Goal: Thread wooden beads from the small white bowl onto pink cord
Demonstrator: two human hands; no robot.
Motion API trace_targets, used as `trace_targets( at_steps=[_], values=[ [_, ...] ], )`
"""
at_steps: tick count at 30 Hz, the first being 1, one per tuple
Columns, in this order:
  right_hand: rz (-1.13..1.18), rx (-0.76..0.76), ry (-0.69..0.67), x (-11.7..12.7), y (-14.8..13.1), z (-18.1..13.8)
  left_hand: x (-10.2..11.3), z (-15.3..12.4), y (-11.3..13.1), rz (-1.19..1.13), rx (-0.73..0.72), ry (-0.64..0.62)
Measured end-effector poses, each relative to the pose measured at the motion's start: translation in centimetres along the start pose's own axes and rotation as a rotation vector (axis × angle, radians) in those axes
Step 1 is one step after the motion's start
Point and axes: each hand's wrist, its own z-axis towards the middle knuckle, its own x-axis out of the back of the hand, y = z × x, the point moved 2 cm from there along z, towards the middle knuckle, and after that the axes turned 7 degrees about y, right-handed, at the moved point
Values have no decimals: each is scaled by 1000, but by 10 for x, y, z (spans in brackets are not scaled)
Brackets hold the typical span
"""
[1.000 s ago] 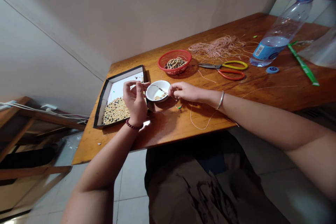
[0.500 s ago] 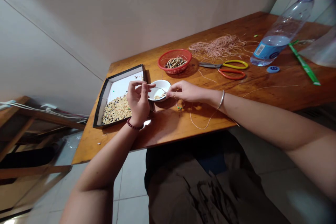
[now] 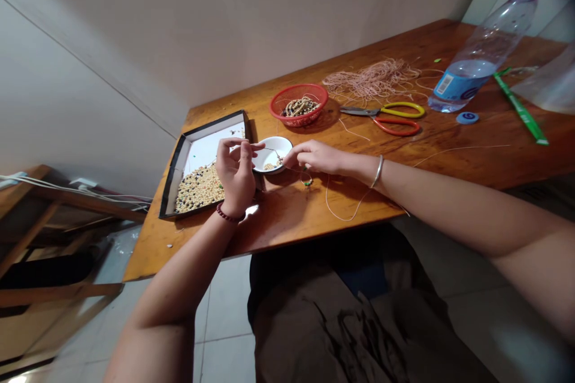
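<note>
My left hand (image 3: pixel 236 175) is raised over a black-edged tray (image 3: pixel 179 173) of mixed pale and dark beads, its fingertips pinching a fine wire needle (image 3: pixel 269 149). The needle runs across a small white bowl (image 3: pixel 274 146) holding a few beads. My right hand (image 3: pixel 314 157) sits at the bowl's right rim, fingers pinched on a thin peach cord (image 3: pixel 327 197). That cord trails down to a green bead (image 3: pixel 307 182) just off the bowl. A red plastic basket (image 3: pixel 299 106) of strung beads lies beyond both hands.
The wooden table (image 3: pixel 287 221) also holds scissors with yellow and orange handles (image 3: pixel 386 116), a tangle of peach cord (image 3: pixel 371 79), a water bottle (image 3: pixel 476 54), its blue cap (image 3: pixel 467 118) and a green strip (image 3: pixel 521 111). A wall runs along the far edge.
My right hand has moved slightly left and closer to the bowl. My left hand has shifted a little, and the green bead now sits nearer the right hand's cord.
</note>
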Motion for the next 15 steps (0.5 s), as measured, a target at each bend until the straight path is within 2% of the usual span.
trace_targets(
  at_steps=[6, 12, 15],
  values=[
    [15, 208, -110, -1, -4, -3, -1, -1, 2, -20, 4, -44],
    [-112, 156, -88, 1, -4, -5, 2, 2, -1, -11, -24, 58],
    [-124, 98, -75, 0, -5, -5, 2, 2, 0, -16, -24, 69]
  ],
)
